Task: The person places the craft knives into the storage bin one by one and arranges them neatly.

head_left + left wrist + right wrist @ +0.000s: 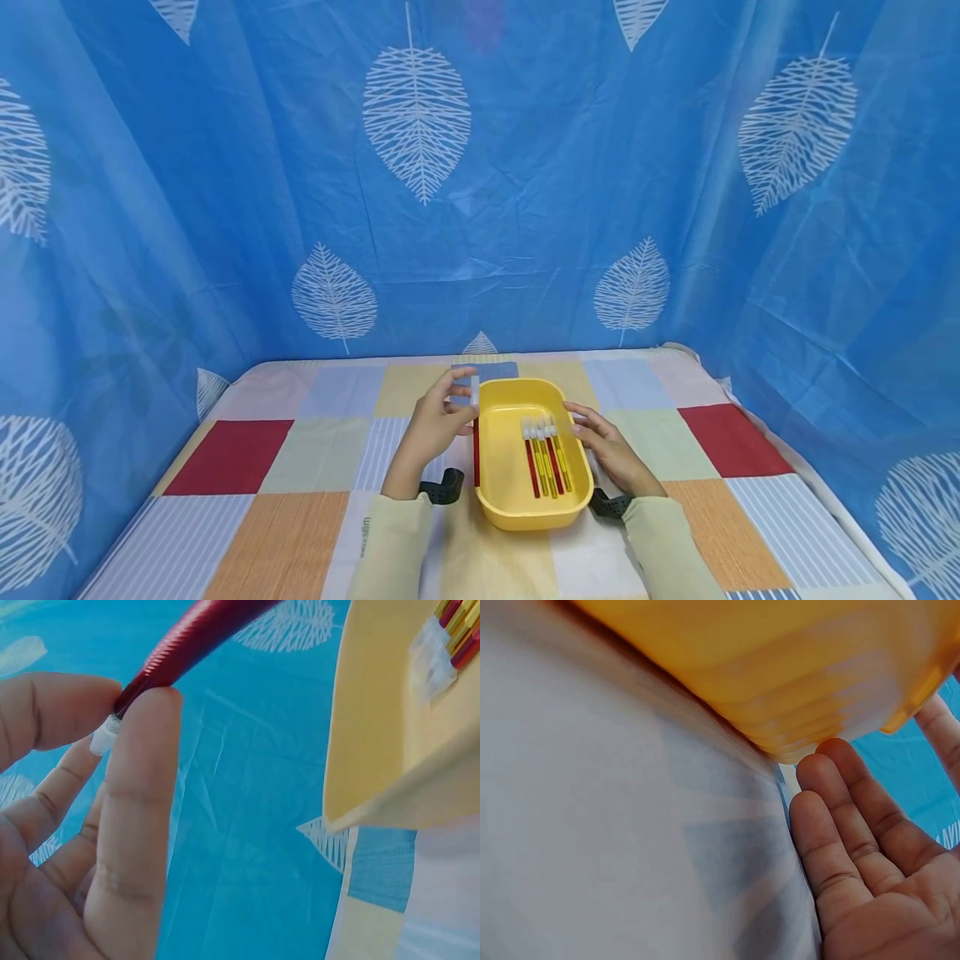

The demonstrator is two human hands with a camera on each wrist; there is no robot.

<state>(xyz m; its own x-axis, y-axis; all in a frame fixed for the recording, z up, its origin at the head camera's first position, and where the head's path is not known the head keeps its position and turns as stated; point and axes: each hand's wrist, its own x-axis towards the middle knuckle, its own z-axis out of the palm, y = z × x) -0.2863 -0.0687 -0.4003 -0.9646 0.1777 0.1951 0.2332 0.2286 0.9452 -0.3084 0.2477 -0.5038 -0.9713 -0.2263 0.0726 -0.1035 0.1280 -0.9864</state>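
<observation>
Between thumb and index finger my left hand [435,422] pinches a red craft knife [196,646] near its white-capped end. The handle looks ridged in the left wrist view, with a metal collar beside the cap. In the head view the knife hangs upright along the left side of a yellow plastic tray [525,522]. Several red and yellow craft knives [545,458] lie side by side in the tray, capped ends pointing away. At the tray's right side is my right hand [613,450]; its fairly straight fingers [821,836] rest against or very near the outer wall.
A patchwork cloth [285,533] in coloured squares covers the table. Blue curtains [517,208] with white leaf prints hang behind and on both sides. A black band [444,487] is on the left wrist, another black band [609,503] on the right.
</observation>
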